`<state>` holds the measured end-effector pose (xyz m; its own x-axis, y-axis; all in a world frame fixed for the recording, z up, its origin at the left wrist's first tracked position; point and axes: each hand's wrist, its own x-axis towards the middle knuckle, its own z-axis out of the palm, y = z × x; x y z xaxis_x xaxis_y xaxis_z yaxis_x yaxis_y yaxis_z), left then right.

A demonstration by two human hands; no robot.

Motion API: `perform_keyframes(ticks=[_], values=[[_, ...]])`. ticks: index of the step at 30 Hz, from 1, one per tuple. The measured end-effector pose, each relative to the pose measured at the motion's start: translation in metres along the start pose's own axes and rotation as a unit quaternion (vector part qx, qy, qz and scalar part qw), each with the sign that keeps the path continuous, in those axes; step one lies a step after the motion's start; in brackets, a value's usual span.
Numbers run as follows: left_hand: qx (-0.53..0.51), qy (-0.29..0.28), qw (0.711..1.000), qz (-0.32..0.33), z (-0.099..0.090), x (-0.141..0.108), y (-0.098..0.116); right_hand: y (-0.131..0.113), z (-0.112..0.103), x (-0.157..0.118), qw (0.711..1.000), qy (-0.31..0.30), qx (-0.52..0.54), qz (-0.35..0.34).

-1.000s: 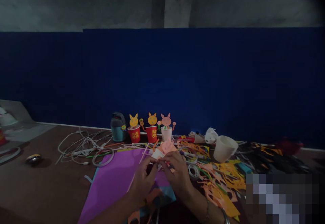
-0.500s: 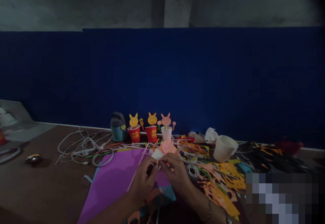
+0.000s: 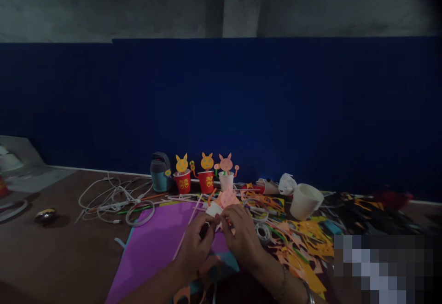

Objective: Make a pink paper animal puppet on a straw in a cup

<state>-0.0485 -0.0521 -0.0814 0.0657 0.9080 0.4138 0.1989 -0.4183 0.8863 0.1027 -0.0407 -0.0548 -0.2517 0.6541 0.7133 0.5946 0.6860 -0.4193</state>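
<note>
My left hand (image 3: 197, 245) is closed in a pinch, its fingertips against a small white paper piece (image 3: 213, 209), perhaps a cup. My right hand (image 3: 243, 237) has its fingers bent and pressed together, close to the left fingertips. Whatever lies between the fingertips is too small and hidden to name. Just beyond them is a pink paper animal head (image 3: 228, 198), with an orange strip (image 3: 212, 196) beside it. Beneath the hands lies a purple sheet (image 3: 155, 244). A roll of tape (image 3: 263, 233) rests right of my right hand.
Behind stand two red cups (image 3: 206, 182) and a white cup (image 3: 226, 182), each with a paper animal head. A teal flask (image 3: 161, 175) and tangled white cables (image 3: 117, 203) are at left. Cut paper scraps (image 3: 304, 258) and a large white cup (image 3: 304, 201) lie right.
My right hand has shifted slightly, its fingers rising and drawing a little apart from the left fingertips. My left hand stays nearly in place. The objects around have not moved.
</note>
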Motion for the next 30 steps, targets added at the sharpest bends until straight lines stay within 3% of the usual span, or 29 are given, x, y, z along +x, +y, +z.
perform_keyframes(ticks=[3,8,13,18,21,25,30], values=[[-0.028,0.008,0.999,-0.043,-0.001,-0.001,0.001,0.008,-0.003,0.005,0.999,0.0,0.003,0.049],[-0.094,0.022,0.991,-0.092,-0.004,0.001,-0.001,0.017,-0.01,0.01,0.993,-0.101,-0.029,0.062],[-0.161,0.018,0.981,-0.107,-0.004,0.004,-0.008,0.01,-0.011,0.007,0.999,-0.051,-0.018,-0.002],[-0.206,-0.037,0.968,-0.139,-0.004,0.004,-0.01,0.005,-0.009,0.007,0.997,-0.051,0.015,-0.049],[-0.202,-0.02,0.971,-0.125,-0.006,0.005,-0.006,0.006,-0.006,0.008,0.993,-0.039,0.108,0.039],[-0.193,0.006,0.975,-0.107,-0.005,0.006,0.001,0.005,-0.002,0.01,0.944,-0.092,0.247,0.199],[-0.168,0.017,0.979,-0.116,-0.003,0.007,0.004,0.006,-0.002,0.012,0.901,-0.117,0.328,0.26]])
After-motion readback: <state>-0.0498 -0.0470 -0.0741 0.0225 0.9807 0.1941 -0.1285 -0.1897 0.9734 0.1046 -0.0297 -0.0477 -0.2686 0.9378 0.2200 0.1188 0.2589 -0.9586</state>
